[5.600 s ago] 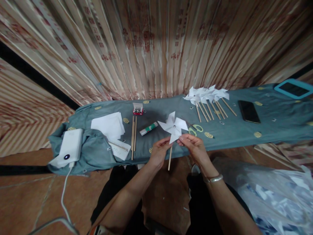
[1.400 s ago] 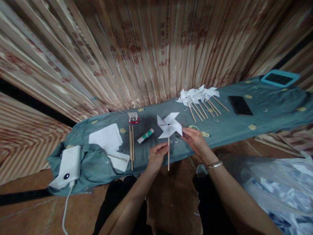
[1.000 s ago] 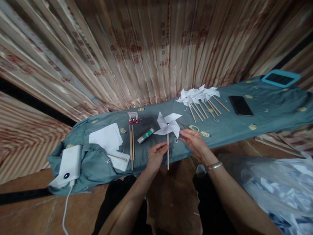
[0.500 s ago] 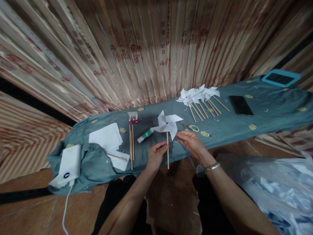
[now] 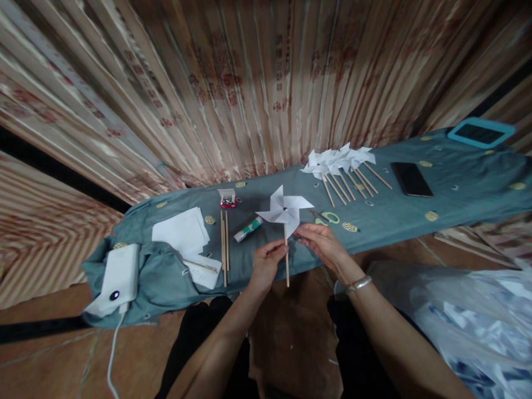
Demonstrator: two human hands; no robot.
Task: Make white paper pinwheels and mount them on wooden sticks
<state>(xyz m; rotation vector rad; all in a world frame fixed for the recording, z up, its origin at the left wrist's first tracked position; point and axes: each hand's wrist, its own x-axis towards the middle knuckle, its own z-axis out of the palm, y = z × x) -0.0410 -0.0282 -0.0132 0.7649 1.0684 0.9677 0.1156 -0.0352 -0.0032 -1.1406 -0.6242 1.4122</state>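
A white paper pinwheel (image 5: pixel 285 209) on a thin wooden stick is held upright above the front of the cloth-covered table. My left hand (image 5: pixel 266 263) pinches the stick a little below the paper blades. Close by on the right, my right hand (image 5: pixel 320 241) has its fingers drawn together at the edge of the lowest blade; its fingertips are partly hidden. Behind the wheel lie scissors (image 5: pixel 330 218) with yellow-green handles. A green and white glue stick (image 5: pixel 248 229) rests to the left of the pinwheel.
Several finished pinwheels (image 5: pixel 336 160) lie at the back right, beside a black phone (image 5: pixel 411 179) and a blue-framed tablet (image 5: pixel 482 133). To the left are wooden sticks (image 5: pixel 224 244), a red box of pins (image 5: pixel 228 199), white paper (image 5: pixel 180 230) and a power bank (image 5: pixel 121 271).
The pinwheel's blades have turned slightly, the lowest tip swinging left. My right hand has shifted a little left with it. My left hand keeps its grip on the stick.
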